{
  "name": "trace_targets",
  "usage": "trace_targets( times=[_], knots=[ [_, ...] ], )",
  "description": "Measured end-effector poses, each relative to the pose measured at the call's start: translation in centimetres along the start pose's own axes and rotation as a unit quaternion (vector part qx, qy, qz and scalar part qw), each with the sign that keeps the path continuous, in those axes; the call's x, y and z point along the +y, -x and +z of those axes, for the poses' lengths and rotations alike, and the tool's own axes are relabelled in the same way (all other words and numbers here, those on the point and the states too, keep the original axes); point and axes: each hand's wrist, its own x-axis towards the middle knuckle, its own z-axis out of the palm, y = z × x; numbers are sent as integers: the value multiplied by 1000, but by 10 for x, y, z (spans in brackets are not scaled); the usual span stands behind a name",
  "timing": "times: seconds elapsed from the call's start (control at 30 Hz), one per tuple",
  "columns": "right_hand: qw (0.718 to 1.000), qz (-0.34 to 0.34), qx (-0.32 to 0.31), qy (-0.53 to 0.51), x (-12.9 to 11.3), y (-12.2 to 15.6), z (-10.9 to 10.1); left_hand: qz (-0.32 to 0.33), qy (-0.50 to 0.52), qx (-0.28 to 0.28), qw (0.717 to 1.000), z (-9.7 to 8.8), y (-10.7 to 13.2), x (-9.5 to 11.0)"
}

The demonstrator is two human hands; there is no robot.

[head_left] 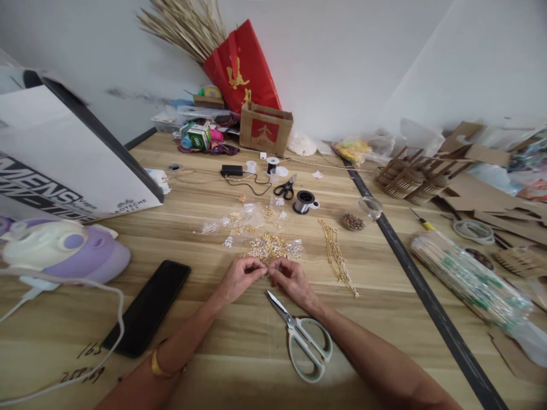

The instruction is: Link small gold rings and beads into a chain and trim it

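Note:
My left hand [240, 277] and my right hand [292, 279] rest on the wooden table [239, 353], fingertips pinched together and meeting over a tiny piece I cannot make out. Just beyond the fingers lies a heap of small gold and silver jewellery parts [268, 246]. Gold chains [337, 257] lie to the right of the heap. Grey-handled scissors [302, 337] lie on the table under my right wrist, blades pointing at my hands. A yellow band sits on my left wrist.
A black phone [147, 307] lies at the left, beside a purple and white device [64, 250] with a white cable. Black scissors [285, 188], a wire spool [303, 201], a bead dish [352, 221], bags, boxes, cardboard pieces and a bagged bundle of sticks [468, 279] surround the area.

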Motion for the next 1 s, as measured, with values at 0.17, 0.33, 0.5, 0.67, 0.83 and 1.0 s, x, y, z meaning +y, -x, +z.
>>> trace_targets(
  times=[0.17,0.33,0.5,0.67,0.83,1.0],
  knots=[
    [1000,5,2,6,0,0,0,4,-1,1,1000,0,0,2],
    [1000,-3,2,-1,-3,0,0,-2,7,4,1000,-1,-1,-4],
    [1000,-8,-2,-6,-5,1,0,4,6,6,1000,-1,-2,-8],
    [1000,-3,-6,-7,-3,2,0,6,-18,20,1000,-1,-1,-3],
    [1000,-8,-8,-8,-1,1,0,26,-50,33,998,1,0,-2],
    [1000,-13,-3,2,-2,2,0,49,-81,52,994,4,1,-3]
  ],
)
